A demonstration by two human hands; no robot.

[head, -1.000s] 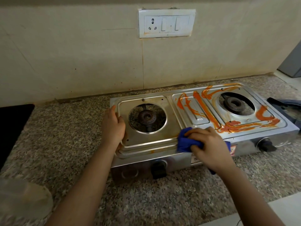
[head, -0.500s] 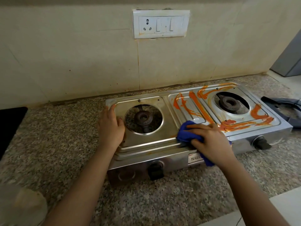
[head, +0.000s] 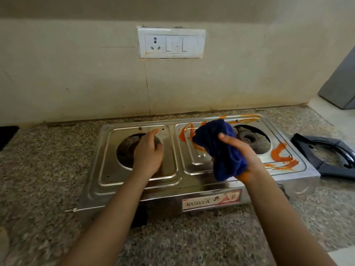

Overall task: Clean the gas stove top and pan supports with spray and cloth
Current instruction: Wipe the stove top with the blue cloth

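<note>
Cloth (head: 221,148) hangs bunched in our right hand (head: 243,160), fingers closed around it, lifted clear above the middle of the stove (head: 134,191). Our left hand (head: 148,152) is loosely open and empty, hovering over the left burner (head: 126,150); we cannot tell whether it touches the metal.

We judge this a pause between wipes, with the cloth being turned or regathered to offer a fresh face. The stove's left half looks clean, while orange smears (head: 282,156) cover the centre panel and the area round the right burner (head: 249,139), reaching toward the right and back edges. So the next move calls for bringing the cloth down flat on those smears and pressing firmly, working toward the right edge.

We count one cloth, one stove with two burners, and one pan support (head: 326,156) lying on the counter (head: 38,169) just off the stove's right edge. A second support and any spray bottle are not visible.
</note>
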